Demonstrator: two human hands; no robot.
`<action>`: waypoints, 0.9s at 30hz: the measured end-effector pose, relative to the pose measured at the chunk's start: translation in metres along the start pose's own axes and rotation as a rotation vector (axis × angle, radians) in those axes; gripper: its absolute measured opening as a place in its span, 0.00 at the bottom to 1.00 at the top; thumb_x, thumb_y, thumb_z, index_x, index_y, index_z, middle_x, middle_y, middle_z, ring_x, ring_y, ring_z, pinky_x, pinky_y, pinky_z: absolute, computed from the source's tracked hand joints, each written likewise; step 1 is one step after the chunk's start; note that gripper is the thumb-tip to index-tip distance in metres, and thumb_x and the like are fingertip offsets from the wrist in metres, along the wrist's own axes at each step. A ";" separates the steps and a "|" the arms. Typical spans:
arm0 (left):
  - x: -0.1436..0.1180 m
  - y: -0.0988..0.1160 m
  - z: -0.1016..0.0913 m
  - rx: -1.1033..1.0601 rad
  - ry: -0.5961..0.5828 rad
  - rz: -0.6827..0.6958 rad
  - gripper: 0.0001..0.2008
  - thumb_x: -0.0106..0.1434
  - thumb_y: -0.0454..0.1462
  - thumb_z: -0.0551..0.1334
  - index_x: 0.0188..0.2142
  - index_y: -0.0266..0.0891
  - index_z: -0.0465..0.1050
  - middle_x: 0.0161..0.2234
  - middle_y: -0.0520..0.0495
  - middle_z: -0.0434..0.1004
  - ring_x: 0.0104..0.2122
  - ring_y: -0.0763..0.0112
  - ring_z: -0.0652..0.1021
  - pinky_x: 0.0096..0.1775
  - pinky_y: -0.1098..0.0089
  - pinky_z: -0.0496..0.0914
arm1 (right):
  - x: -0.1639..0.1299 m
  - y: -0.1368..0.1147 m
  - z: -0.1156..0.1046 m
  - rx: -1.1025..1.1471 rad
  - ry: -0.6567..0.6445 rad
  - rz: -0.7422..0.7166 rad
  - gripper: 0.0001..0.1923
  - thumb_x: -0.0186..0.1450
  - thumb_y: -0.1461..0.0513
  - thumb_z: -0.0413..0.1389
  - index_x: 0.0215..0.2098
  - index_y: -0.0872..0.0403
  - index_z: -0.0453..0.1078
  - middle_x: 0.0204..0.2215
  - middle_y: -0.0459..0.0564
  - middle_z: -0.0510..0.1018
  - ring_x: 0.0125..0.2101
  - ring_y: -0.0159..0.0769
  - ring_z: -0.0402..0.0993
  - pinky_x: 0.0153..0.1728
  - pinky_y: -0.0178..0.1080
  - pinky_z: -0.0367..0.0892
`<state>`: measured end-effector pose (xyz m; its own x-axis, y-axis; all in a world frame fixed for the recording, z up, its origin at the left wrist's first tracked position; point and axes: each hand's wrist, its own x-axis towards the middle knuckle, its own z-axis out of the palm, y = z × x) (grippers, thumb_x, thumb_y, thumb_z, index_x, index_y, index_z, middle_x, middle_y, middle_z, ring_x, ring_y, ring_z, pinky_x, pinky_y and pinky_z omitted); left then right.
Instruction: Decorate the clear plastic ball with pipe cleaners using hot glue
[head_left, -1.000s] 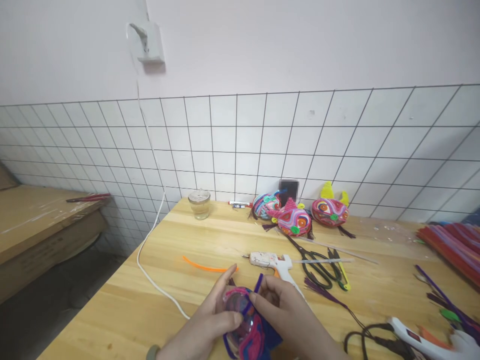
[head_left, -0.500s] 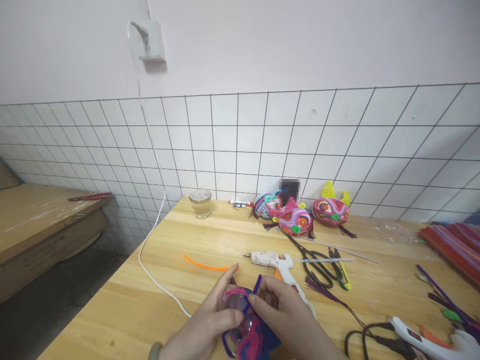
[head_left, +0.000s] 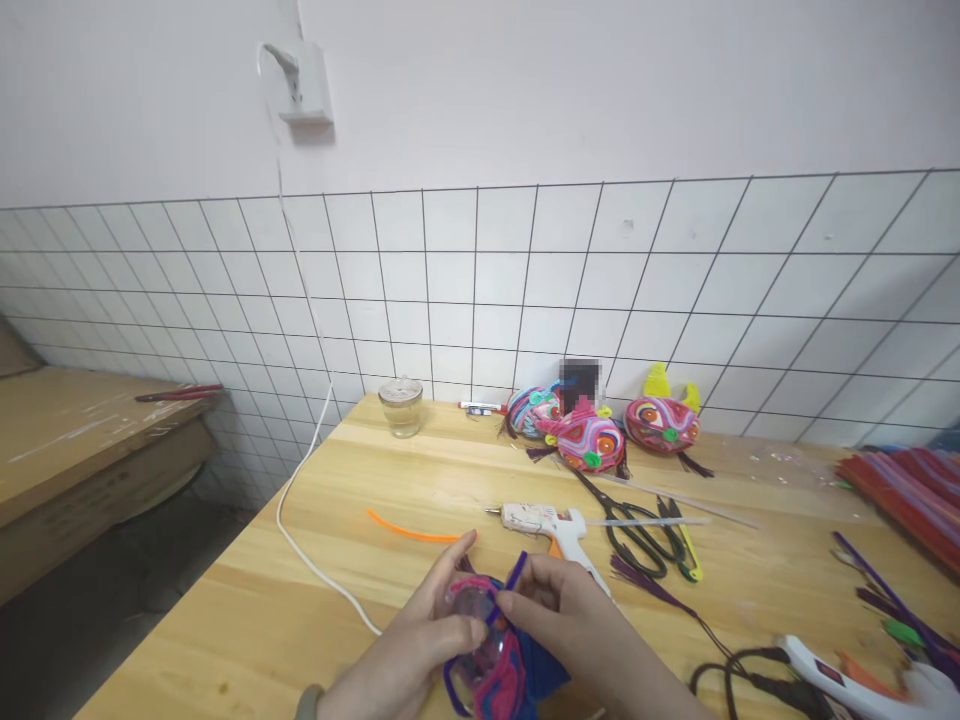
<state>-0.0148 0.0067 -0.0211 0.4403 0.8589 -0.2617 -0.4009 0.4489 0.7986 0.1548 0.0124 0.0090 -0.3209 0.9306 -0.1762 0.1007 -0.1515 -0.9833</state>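
While both hands meet low at the frame edge, left hand [head_left: 409, 655] cups the pipe-cleaner ball [head_left: 491, 655], grip closed on it | right hand [head_left: 574, 625] pinches its purple strand [head_left: 516, 572], seemingly | ball just above the surface [head_left: 360, 480] | glue gun [head_left: 551, 522] near behind.

Pale wall [head_left: 600, 90] above white tiling [head_left: 525, 290], wooden table [head_left: 420, 480], grey floor [head_left: 90, 620], wall socket [head_left: 304, 85]

No text, label, brand or number is legible anywhere (the dark upright item [head_left: 578, 377] against the tiled wall is blurred out).
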 end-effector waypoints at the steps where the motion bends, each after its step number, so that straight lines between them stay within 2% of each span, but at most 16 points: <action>1: 0.001 -0.002 -0.002 -0.004 -0.006 0.011 0.48 0.46 0.29 0.66 0.64 0.42 0.48 0.39 0.47 0.75 0.39 0.64 0.73 0.43 0.66 0.63 | 0.000 0.001 0.000 0.005 -0.002 -0.002 0.13 0.53 0.54 0.60 0.24 0.54 0.65 0.19 0.40 0.66 0.21 0.29 0.61 0.25 0.32 0.57; 5: 0.002 -0.006 -0.006 -0.012 -0.029 0.038 0.47 0.47 0.30 0.67 0.64 0.42 0.50 0.43 0.44 0.75 0.43 0.61 0.73 0.45 0.64 0.63 | 0.002 0.007 -0.001 0.002 0.010 0.010 0.13 0.52 0.55 0.61 0.23 0.54 0.65 0.19 0.40 0.66 0.20 0.29 0.62 0.24 0.32 0.56; 9: -0.002 -0.002 -0.002 0.017 0.002 0.024 0.46 0.47 0.31 0.67 0.64 0.44 0.51 0.47 0.44 0.73 0.44 0.61 0.72 0.46 0.64 0.63 | 0.003 0.011 -0.001 -0.018 0.033 0.011 0.13 0.52 0.55 0.60 0.23 0.54 0.64 0.18 0.40 0.65 0.20 0.30 0.61 0.23 0.33 0.55; 16: -0.007 0.009 0.009 0.057 0.027 -0.015 0.50 0.45 0.32 0.69 0.64 0.40 0.45 0.42 0.45 0.73 0.43 0.62 0.72 0.46 0.64 0.63 | 0.001 0.006 0.001 -0.040 0.058 0.014 0.14 0.53 0.55 0.60 0.22 0.53 0.62 0.17 0.38 0.62 0.19 0.28 0.57 0.21 0.32 0.51; 22: -0.006 0.008 0.005 -0.006 0.028 -0.044 0.44 0.50 0.33 0.68 0.63 0.40 0.48 0.42 0.45 0.74 0.48 0.61 0.72 0.49 0.64 0.62 | 0.001 0.006 -0.001 -0.036 0.053 0.000 0.16 0.53 0.52 0.60 0.21 0.52 0.61 0.16 0.38 0.61 0.18 0.28 0.56 0.21 0.32 0.50; 27: -0.006 0.009 0.005 -0.069 0.004 -0.074 0.42 0.53 0.33 0.67 0.63 0.39 0.48 0.42 0.45 0.75 0.44 0.63 0.74 0.50 0.64 0.63 | 0.003 0.006 -0.004 -0.029 0.060 -0.011 0.16 0.53 0.52 0.60 0.22 0.53 0.62 0.17 0.39 0.64 0.19 0.28 0.58 0.22 0.32 0.52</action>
<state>-0.0168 0.0040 -0.0093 0.4679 0.8235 -0.3207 -0.4222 0.5271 0.7375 0.1585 0.0156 0.0026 -0.2649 0.9507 -0.1612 0.1249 -0.1319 -0.9834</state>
